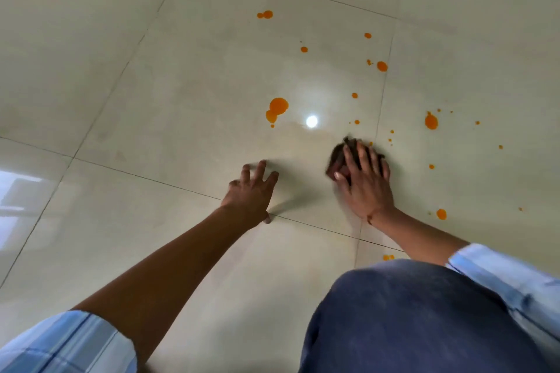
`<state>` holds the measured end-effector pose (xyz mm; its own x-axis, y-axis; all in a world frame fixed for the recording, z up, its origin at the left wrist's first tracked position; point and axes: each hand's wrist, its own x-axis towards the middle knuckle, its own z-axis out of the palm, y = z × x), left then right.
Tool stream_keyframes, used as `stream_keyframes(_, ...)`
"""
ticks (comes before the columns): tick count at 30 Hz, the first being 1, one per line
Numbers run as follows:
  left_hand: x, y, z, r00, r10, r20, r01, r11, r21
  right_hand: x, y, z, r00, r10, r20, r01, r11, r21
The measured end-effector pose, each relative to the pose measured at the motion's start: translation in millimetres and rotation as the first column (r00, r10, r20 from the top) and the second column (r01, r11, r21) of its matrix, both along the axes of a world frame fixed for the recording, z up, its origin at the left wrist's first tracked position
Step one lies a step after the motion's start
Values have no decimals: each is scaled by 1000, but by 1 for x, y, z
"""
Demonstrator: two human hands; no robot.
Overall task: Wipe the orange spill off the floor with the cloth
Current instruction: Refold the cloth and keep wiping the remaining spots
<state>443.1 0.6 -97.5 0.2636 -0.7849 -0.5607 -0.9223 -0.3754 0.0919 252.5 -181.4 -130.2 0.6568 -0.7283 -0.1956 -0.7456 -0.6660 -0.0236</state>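
Orange drops of a spill are scattered over the glossy cream floor tiles; the biggest blot (277, 108) lies left of a bright light reflection, another (431, 121) to the right, one (441, 214) near my right wrist. My right hand (365, 183) presses flat on a dark brown cloth (341, 154), which is mostly hidden under the fingers and blurred. My left hand (253, 189) rests on the floor with fingers spread, holding nothing, left of the cloth.
My knee in dark blue trousers (409, 318) fills the lower right. Light blue sleeves cover both upper forearms. Small orange specks (388, 257) lie just beyond the knee. Further drops (266, 14) sit on the far tile.
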Motion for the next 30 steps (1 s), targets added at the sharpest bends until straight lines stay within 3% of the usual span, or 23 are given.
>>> stream_keyframes(1,-2,-1,0,999,-48,21,49,999,-9,2,3,0,999,-44,31,44,999,-6)
stream_keyframes(3,-7,-5,1,983,-175,63,178,983,-42,-25,32,-6,995,87,58,-87,996,-10)
stream_keyframes(5,-17,-12,3,966,-258,13,258,966,-25,-77,69,-3,967,256,23,-256,965,47)
stream_keyframes(7,-26,-22,5,968,-243,-61,243,970,-13,-91,49,-1,959,281,26,-282,958,51)
stream_keyframes(9,-32,-35,4,971,-214,-111,209,976,-53,-62,-2,-1,999,10,43,-9,1000,-22)
stream_keyframes(11,-39,-47,2,966,-222,-133,210,973,-99,-38,-38,3,974,-227,17,226,974,19)
stream_keyframes(13,-51,-62,-1,951,-276,-143,259,958,-126,-59,-15,-4,979,-196,65,197,980,-21)
stream_keyframes(15,-62,-69,-1,941,-303,-150,286,950,-130,-103,51,-5,999,15,36,-16,999,29)
stream_keyframes(17,-75,-74,-1,941,-301,-154,286,951,-114,-132,58,-3,989,148,-11,-147,988,50)
stream_keyframes(18,-80,-74,-2,944,-295,-145,282,953,-108,-126,44,-4,994,109,-27,-108,994,33)
stream_keyframes(20,-88,-74,-5,949,-294,-110,281,952,-122,-104,1,-2,977,-211,27,211,977,-4)
stream_keyframes(21,-91,-73,-6,947,-307,-94,293,947,-132,-97,-3,0,955,-294,46,295,955,-9)
stream_keyframes(22,-93,-74,-7,937,-338,-85,325,936,-135,-100,9,-1,953,-294,69,296,955,-24)
stream_keyframes(25,-100,-80,-3,912,-406,-61,396,908,-138,-146,84,-4,1000,-1,-22,2,999,34)
stream_keyframes(26,-103,-82,-2,907,-417,-57,407,903,-134,-161,82,-1,999,30,-22,-28,996,88)
stream_keyframes(27,-107,-85,-1,903,-425,-64,415,901,-131,-166,64,-1,1000,5,-7,-5,996,89)
stream_keyframes(30,-122,-97,-3,889,-442,-117,425,893,-146,-153,-31,5,923,-385,1,385,923,0)
